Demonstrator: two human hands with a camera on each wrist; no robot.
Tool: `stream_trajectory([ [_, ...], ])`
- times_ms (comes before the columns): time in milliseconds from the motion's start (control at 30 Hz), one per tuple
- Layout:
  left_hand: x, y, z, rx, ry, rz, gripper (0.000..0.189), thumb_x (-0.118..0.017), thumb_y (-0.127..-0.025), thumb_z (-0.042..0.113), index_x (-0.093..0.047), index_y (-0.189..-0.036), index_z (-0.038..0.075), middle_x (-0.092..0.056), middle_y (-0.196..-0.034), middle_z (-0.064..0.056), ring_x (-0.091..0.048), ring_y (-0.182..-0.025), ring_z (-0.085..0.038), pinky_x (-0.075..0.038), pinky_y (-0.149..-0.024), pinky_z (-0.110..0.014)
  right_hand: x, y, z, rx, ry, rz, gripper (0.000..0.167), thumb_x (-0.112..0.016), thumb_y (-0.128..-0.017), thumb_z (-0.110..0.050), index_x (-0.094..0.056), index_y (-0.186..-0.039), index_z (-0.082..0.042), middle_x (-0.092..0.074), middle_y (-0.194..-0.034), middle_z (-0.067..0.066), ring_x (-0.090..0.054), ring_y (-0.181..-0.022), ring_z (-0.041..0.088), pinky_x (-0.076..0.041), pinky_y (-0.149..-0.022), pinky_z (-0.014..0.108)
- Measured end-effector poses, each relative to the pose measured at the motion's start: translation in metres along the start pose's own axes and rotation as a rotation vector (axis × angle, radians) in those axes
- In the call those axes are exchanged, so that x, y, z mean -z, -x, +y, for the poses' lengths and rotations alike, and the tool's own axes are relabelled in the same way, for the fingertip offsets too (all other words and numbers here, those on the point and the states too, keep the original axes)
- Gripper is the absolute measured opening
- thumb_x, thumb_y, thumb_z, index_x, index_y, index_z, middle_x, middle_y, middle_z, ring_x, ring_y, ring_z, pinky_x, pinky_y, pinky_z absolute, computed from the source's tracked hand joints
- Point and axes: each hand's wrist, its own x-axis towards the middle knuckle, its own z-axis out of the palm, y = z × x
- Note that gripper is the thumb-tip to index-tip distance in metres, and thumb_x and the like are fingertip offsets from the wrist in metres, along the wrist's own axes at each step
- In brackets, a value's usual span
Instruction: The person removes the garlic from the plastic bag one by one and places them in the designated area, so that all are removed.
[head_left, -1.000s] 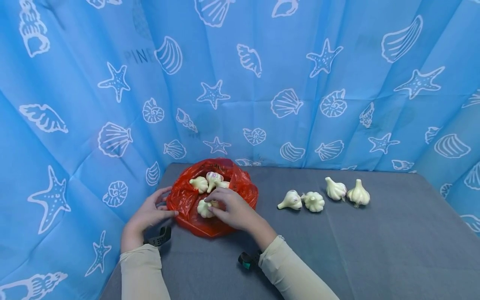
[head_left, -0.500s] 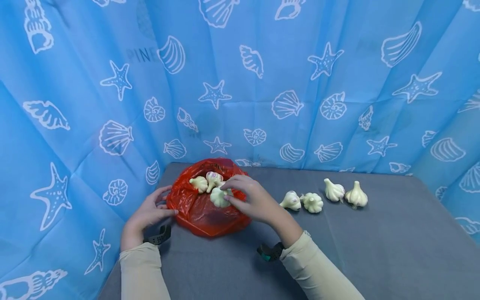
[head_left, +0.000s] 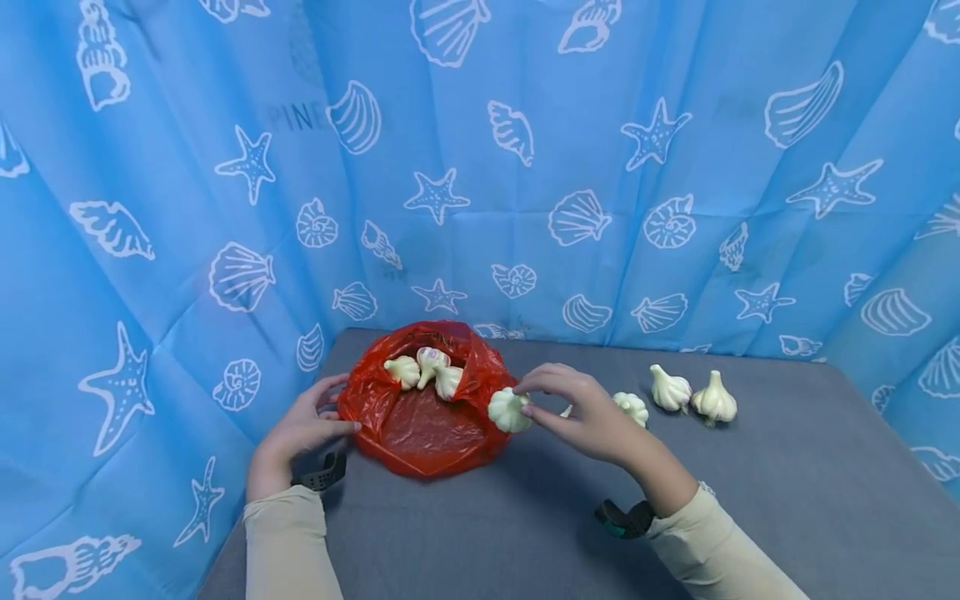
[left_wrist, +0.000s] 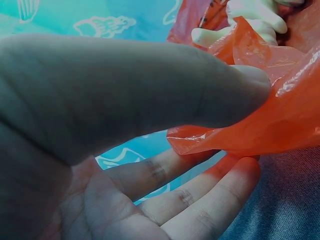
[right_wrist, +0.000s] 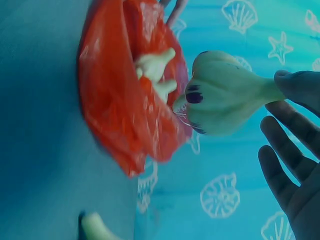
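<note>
My right hand (head_left: 588,417) pinches a garlic bulb (head_left: 509,410) by its stem, just off the right side of a red plastic bag (head_left: 427,462). In the right wrist view the held garlic bulb (right_wrist: 220,95) shows purple marks and a root tuft. Several pale garlic bulbs (head_left: 431,367) lie inside the open bag toward its back. At the bag's left side my left hand (head_left: 303,429) holds the plastic, its thumb (left_wrist: 235,95) on the near face and the fingertips behind the red film.
On the grey tabletop (head_left: 525,533), two garlic bulbs (head_left: 670,388) stand at the right. Another garlic bulb (head_left: 632,407) shows behind the right hand, and a further one is mostly hidden there. A blue shell-patterned curtain (head_left: 480,200) borders the table at back and left.
The right hand has lifted a garlic bulb from the bag's front and carried it right, past the bag's rim. The left hand has stayed at the bag's left side.
</note>
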Motion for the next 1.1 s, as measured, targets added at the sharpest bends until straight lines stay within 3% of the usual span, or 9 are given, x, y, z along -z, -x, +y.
stream_trajectory([
  [167,0.000,-0.001,-0.002,-0.016,0.014,-0.004,0.096,-0.081,-0.092,0.014,-0.023,-0.169,0.010,-0.035,-0.165,-0.031,-0.042,-0.147,-0.055,-0.057,-0.106,-0.058,0.015,0.021,0.009,-0.018,0.050,0.037,0.027,-0.081,-0.092,-0.004,-0.078,-0.117,-0.014,-0.076,-0.116,-0.004,-0.070,-0.112,0.016,-0.062,-0.093,0.041],
  [467,0.003,-0.001,-0.003,-0.030,0.023,0.005,0.099,-0.083,-0.091,0.014,-0.022,-0.169,0.009,-0.036,-0.164,-0.031,-0.043,-0.146,-0.055,-0.058,-0.105,-0.057,0.030,0.050,0.025,-0.061,0.074,0.068,0.026,-0.076,-0.095,0.000,-0.077,-0.119,-0.010,-0.077,-0.113,0.001,-0.070,-0.105,0.015,-0.057,-0.088,0.021],
  [833,0.001,0.001,-0.006,-0.027,0.001,0.012,0.100,-0.085,-0.090,0.016,-0.024,-0.168,0.008,-0.040,-0.160,-0.033,-0.058,-0.134,-0.051,-0.059,-0.104,-0.056,0.028,0.067,0.041,-0.085,0.088,0.030,0.030,-0.078,-0.092,0.002,-0.078,-0.117,-0.013,-0.076,-0.107,0.002,-0.066,-0.093,0.007,-0.057,-0.076,0.026],
  [1100,0.000,0.001,0.000,-0.015,-0.012,0.018,0.098,-0.083,-0.091,0.015,-0.024,-0.168,0.008,-0.039,-0.161,-0.033,-0.057,-0.136,-0.052,-0.058,-0.105,-0.057,0.028,0.069,0.052,-0.098,0.104,-0.005,0.025,-0.079,-0.091,0.002,-0.079,-0.113,-0.010,-0.075,-0.104,0.003,-0.064,-0.089,0.007,-0.058,-0.072,0.032],
])
